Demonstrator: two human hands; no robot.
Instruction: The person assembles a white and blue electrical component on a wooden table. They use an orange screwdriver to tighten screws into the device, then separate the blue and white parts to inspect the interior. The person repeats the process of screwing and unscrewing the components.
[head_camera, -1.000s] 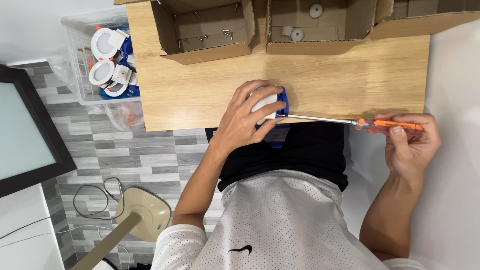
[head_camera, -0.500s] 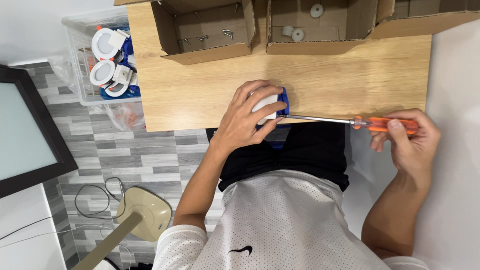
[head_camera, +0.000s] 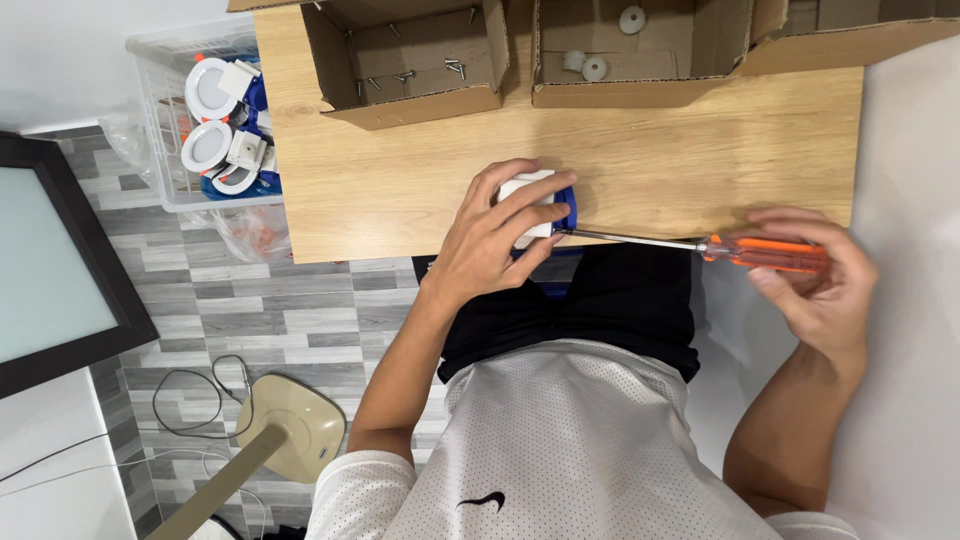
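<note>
My left hand (head_camera: 492, 232) grips a small white and blue device (head_camera: 545, 208) at the near edge of the wooden table (head_camera: 400, 190). My right hand (head_camera: 815, 285) holds the orange handle of a long screwdriver (head_camera: 765, 250). Its metal shaft runs left, and the tip meets the device's right side, just under my left fingers. Most of the device is hidden by my left hand.
Two open cardboard boxes stand at the table's far edge: one (head_camera: 405, 60) with loose screws, one (head_camera: 620, 55) with small white discs. A clear plastic bin (head_camera: 215, 120) of white round fittings sits left of the table. A dark-framed screen (head_camera: 55, 260) and a beige lamp base (head_camera: 290, 425) are at the left.
My right hand has shifted its fingers along the screwdriver handle, as if turning it. My left hand and the device have stayed in place.
</note>
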